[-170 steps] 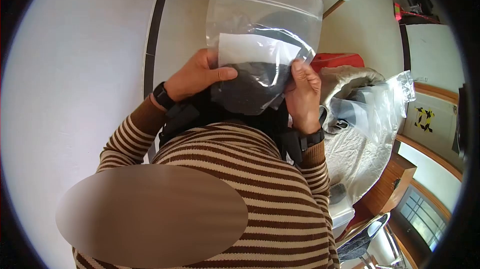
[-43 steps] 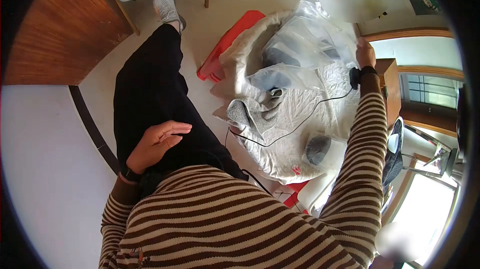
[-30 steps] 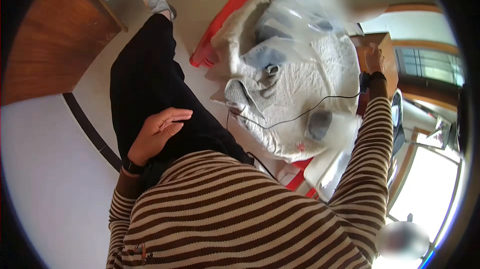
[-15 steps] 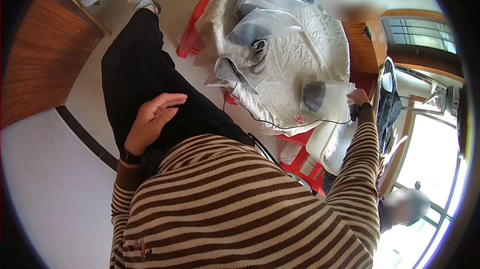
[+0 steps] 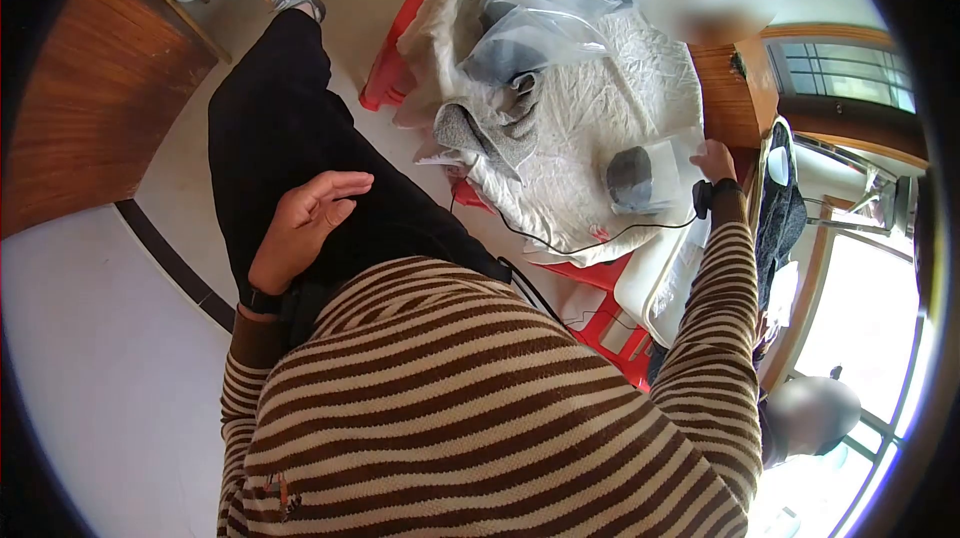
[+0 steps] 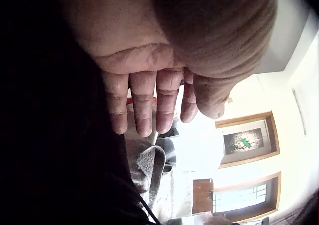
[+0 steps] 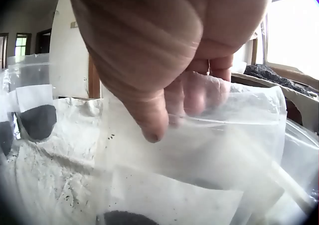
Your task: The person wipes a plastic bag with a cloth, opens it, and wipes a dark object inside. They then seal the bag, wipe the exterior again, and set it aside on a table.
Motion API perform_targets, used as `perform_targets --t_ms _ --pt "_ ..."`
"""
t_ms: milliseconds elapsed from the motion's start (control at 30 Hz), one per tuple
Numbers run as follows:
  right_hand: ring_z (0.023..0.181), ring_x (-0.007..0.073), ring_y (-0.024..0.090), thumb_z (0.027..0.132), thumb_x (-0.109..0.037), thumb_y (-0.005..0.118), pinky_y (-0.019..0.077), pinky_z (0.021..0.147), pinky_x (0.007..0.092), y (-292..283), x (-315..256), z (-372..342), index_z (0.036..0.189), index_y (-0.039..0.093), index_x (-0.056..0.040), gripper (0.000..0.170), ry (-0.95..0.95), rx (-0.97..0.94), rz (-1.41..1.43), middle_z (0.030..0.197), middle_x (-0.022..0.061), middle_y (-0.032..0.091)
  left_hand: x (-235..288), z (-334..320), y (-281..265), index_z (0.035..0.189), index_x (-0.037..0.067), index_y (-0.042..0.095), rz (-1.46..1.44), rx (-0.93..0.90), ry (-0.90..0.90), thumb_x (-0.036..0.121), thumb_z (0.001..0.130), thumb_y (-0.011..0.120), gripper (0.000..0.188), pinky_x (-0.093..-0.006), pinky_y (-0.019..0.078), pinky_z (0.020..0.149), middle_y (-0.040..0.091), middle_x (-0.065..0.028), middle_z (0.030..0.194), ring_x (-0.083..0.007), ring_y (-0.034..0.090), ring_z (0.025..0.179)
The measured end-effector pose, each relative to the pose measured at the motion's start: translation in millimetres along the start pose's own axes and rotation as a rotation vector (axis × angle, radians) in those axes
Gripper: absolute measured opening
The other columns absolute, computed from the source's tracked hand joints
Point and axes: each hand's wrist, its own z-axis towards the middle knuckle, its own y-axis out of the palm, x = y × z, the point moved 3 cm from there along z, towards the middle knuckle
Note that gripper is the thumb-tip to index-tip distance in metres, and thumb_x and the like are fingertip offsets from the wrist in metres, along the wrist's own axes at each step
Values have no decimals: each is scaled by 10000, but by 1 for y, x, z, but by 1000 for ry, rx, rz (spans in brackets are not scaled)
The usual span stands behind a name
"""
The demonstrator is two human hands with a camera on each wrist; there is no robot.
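Note:
At the right side of the cloth-covered round surface, my right hand (image 5: 715, 161) pinches the top edge of a clear zip-lock bag (image 5: 655, 173). The bag's dark grey contents (image 5: 630, 180) lie at its far end from the hand. In the right wrist view the thumb is on the near side of the plastic, the fingers show through it, and a white paper (image 7: 174, 197) lies inside. My left hand (image 5: 300, 233) hovers over the black trousers, fingers straight and together, palm bare, holding nothing.
Several more clear bags with dark contents (image 5: 550, 33) lie at the far side of the white cloth (image 5: 600, 123). A grey towel (image 5: 480, 138) hangs near its front edge. A black cable (image 5: 600, 250) runs to the right wrist. A white tray (image 5: 640, 288) stands nearby.
Earlier both hands held a bag in front of the body. The right hand has since moved from the far bags to the near one and pinched its top. The left hand has stayed still lately.

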Motion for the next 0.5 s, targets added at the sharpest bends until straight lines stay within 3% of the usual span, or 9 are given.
perform_targets --t_ms 133,267,367,400,500 --pt "794 340 659 767 -229 690 505 734 396 4 0 0 850 658 -11 235 -8 -143 117 790 189 659 -1 -1 -2 1285 -1 549 40 -21 34 186 1005 525 338 -343 466 991 602 -119 1293 -208 573 1207" --pt "735 295 648 771 -214 686 495 697 379 -1 -23 0 797 631 -1 221 -120 57 293 750 175 643 -2 -1 1 1280 -6 552 31 -18 41 163 1007 515 323 -337 467 988 608 -115 1282 -204 577 1200" --pt "686 225 615 786 -199 676 478 670 357 -41 -78 -7 769 597 10 224 -165 -127 348 711 159 618 -2 -1 2 1271 -9 558 31 -7 40 143 1006 510 309 -329 468 983 616 -112 1266 -201 585 1185" --pt "686 225 615 786 -199 676 478 670 357 -46 -84 -6 769 597 10 224 -172 -125 349 711 159 618 -1 -1 3 1266 -12 561 25 -6 32 120 992 524 306 -316 460 987 623 -110 1250 -190 585 1178" --pt "706 249 644 778 -196 672 481 674 364 -59 -116 -7 807 626 7 211 -269 -400 386 728 156 643 -1 0 4 1255 -18 568 11 12 15 75 965 553 305 -291 444 995 638 -107 1216 -169 587 1166"
